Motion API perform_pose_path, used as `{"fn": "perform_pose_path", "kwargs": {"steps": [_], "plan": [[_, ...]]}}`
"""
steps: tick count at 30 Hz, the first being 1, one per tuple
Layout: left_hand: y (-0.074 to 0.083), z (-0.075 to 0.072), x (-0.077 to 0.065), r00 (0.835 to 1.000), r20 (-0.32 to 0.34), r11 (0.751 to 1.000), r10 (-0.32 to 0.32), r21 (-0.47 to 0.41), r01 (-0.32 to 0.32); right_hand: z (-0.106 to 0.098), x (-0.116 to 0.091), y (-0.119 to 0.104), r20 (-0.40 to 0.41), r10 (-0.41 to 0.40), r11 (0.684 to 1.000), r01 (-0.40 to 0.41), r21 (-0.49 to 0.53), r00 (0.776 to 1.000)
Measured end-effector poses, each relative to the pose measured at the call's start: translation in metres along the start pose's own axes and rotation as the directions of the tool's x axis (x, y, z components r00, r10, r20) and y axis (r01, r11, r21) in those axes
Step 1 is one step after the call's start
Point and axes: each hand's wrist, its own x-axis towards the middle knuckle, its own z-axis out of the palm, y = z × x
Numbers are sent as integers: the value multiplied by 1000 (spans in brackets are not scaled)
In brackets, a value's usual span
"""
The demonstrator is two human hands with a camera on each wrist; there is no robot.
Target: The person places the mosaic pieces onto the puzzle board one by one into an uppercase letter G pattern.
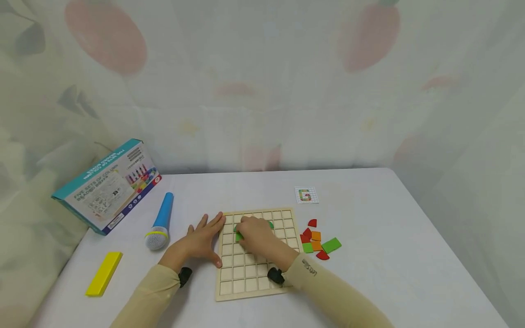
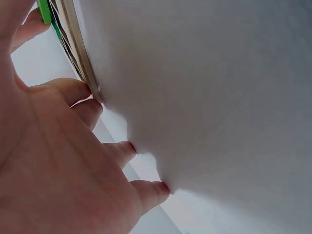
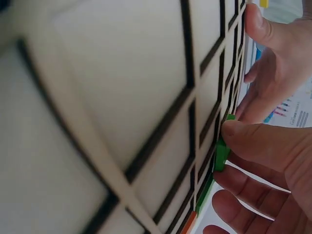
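A wooden grid board [image 1: 239, 273] lies on the white table, tilted slightly. My left hand [image 1: 198, 243] is spread along its left edge, thumb near the middle and fingertips at the far corner. In the left wrist view the index finger touches the board's rim, and other fingertips meet the tabletop. Over the board's far left squares, my right hand [image 1: 260, 238] pinches a green tile [image 3: 222, 152] between thumb and fingers. Another green piece [image 1: 270, 224] shows past its knuckles. An orange piece [image 3: 188, 223] is at the grid's far side; my right hand hides part of that row.
Right of the board lie loose red, orange [image 1: 316, 236] and green tiles [image 1: 331, 245]. A pattern card [image 1: 306, 195] with a letter G lies behind them. On the left are a blue toy microphone [image 1: 163, 214], a yellow block [image 1: 104, 274] and a leaning box [image 1: 119, 187].
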Motion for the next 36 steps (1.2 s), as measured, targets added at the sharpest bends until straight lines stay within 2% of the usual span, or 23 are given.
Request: {"fn": "perform_pose_path", "kwargs": {"steps": [7, 19, 24, 31, 36], "plan": [[1, 2, 0, 1000, 3, 1000, 3, 6, -3, 6, 2, -1, -12, -14, 1000, 14, -27, 1000], [2, 2, 2, 1000, 10, 1000, 12, 19, -12, 2, -2, -3, -5, 2, 1000, -2, -17, 1000], [2, 3, 2, 1000, 9, 1000, 5, 12, -5, -3, -8, 1, -43, 2, 1000, -2, -1, 999], [-1, 5, 3, 1000, 14, 1000, -26, 18, 26, -15, -28, 25, -106, 38, 999, -35, 29, 994], [-2, 4, 4, 1000, 10, 999, -25, 23, 25, -21, -51, 53, -165, 92, 991, -75, 109, 982]]}}
